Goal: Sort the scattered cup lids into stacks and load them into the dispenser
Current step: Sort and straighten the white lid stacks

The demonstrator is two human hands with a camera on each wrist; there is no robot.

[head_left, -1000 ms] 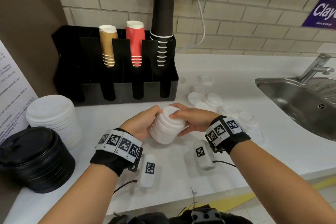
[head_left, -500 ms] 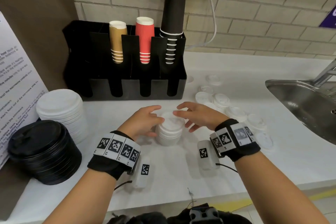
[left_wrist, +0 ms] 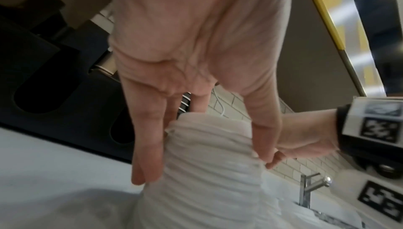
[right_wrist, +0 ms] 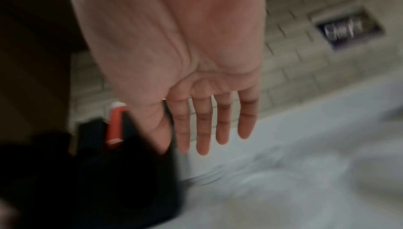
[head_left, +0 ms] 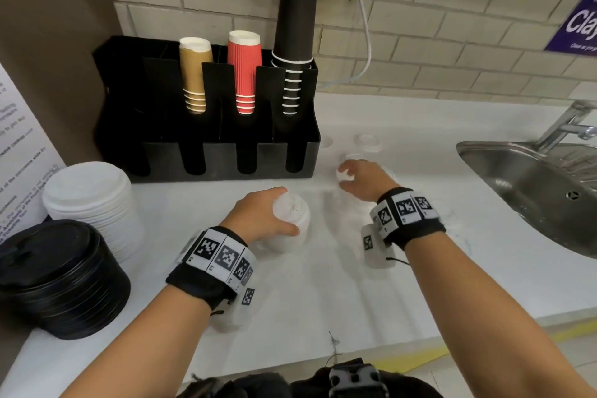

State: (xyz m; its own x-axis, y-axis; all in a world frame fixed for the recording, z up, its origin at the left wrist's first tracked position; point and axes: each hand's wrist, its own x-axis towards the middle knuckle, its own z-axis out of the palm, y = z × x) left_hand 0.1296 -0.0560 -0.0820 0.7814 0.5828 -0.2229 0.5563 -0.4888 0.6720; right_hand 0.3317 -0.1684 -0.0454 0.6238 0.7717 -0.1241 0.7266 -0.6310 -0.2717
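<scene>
Left hand steadies a lid stack while the right reaches for loose lids.

Head view: the left hand (head_left: 263, 220) wraps the small white lid stack (head_left: 292, 220) standing on the counter (head_left: 323, 300), likely to stop it toppling; the right hand (head_left: 361, 179) reaches over scattered lids (head_left: 366, 142) beside the dispenser (head_left: 206, 158), grip unclear. Left wrist view: fingers (left_wrist: 148, 146) curl round the stack. Right wrist view: fingers (right_wrist: 202, 125) straight, empty, over open counter.

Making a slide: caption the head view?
Left hand grips small white lid stack; right hand reaches scattered white lids.
</scene>
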